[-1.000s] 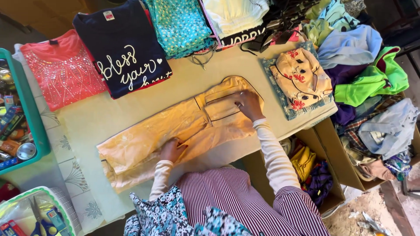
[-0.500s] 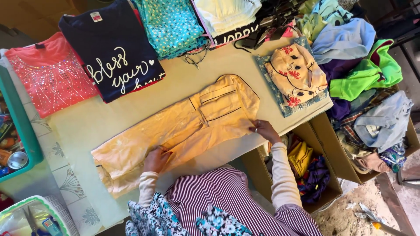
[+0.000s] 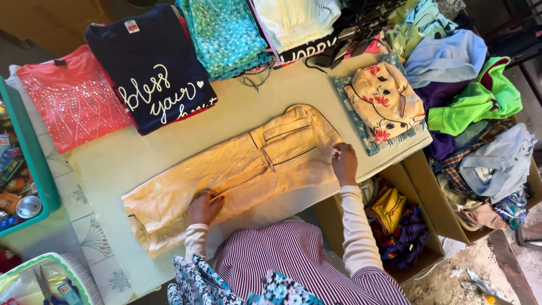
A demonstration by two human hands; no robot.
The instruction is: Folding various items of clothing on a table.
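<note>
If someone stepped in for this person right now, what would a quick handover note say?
Left hand: flat on the lower leg part of the pale yellow trousers.
Right hand: at the waistband edge, fingers on the cloth.
Trousers lie spread along the table, legs laid together, waist toward the floral garment.
Done: folded shirts, a navy shirt among them, are laid along the far edge.
Left: trousers not folded short yet; loose clothes piled at right.

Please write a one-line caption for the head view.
Both hands, left hand and right hand, press flat on pale yellow trousers spread over a table.
</note>
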